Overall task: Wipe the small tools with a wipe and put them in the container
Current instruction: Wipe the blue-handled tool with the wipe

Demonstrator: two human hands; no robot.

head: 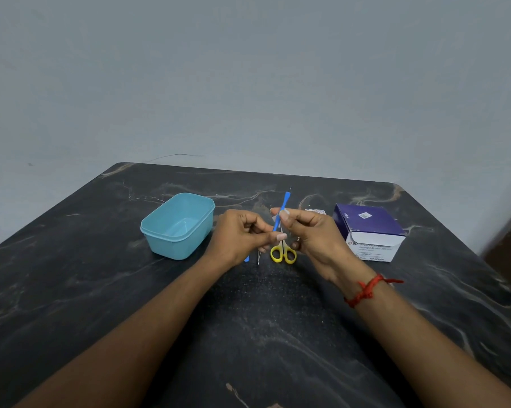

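Note:
A thin blue tool (284, 203) with a metal tip stands tilted above the table between both hands. My left hand (242, 237) pinches its lower end. My right hand (307, 231) pinches a small white wipe (284, 212) around its shaft. Below the hands lie yellow-handled scissors (283, 254), a thin metal tool (259, 257) and the end of another blue tool (246, 258), each partly hidden. The light blue container (177, 225) sits to the left with nothing in it.
A purple and white box of alcohol swabs (369, 231) stands at the right, with a torn foil wrapper (316, 212) beside it. The dark marble table (248, 334) ends near the wall behind. A red thread bracelet circles my right wrist.

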